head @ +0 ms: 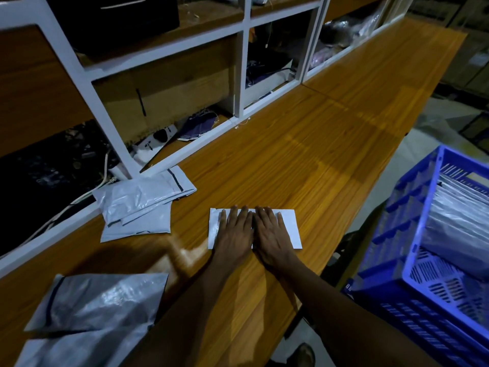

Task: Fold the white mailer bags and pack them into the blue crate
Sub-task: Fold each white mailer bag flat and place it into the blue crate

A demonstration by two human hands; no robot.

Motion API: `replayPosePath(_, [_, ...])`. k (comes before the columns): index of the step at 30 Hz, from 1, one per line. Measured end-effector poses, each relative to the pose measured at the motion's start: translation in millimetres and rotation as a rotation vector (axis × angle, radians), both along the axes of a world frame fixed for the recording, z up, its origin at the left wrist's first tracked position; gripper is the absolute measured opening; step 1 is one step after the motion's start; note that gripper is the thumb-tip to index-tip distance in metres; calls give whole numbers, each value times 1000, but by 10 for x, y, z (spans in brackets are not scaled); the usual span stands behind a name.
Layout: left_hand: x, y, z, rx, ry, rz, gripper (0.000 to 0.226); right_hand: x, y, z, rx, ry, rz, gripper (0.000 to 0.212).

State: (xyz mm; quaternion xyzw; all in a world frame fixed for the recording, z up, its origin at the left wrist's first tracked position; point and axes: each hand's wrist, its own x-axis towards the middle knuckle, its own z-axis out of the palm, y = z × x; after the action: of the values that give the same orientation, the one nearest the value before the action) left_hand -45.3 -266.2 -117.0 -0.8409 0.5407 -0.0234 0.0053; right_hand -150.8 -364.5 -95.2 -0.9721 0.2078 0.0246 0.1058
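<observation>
1. Wooden worktop [304, 160] runs along a white shelf frame [164, 53] in a dim packing room, and a blue crate [391, 221] stands off its right edge, lower than the surface
2. One folded white bag [291, 229] lies flat on the worktop straight ahead of the person, well apart from the crate
3. The left grip [234, 229] and right grip [272, 231] lie side by side on that bag, both open: palms down, fingers straight, pressing the fold flat and holding nothing
4. Packed bags [455, 215] already stand on edge in the far part of the crate, while the near part shows bare slotted floor
5. A loose pile of bags [137, 207] waits to the left near the shelf frame, and more bags [92, 300] lie at the near left corner
6. The bag looks like thin glossy film, so it is probably light, limp and slippery, and the fold may spring open once pressure lifts
7. Best hold, I judge, is a pinch across the creased long edge, catching every layer, perhaps after sliding the bag toward the worktop edge so a thumb can get under it
</observation>
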Motion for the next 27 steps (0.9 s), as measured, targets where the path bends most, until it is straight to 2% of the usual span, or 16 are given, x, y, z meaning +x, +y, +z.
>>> replayPosePath(13, [113,-38,-183,-165,59,17,57,51,-98,-162,-71,-23,-48,59])
replayPosePath(27, [132,-17,-104,-199,135,12,61,-25,-149,-167,77,-75,-194,73])
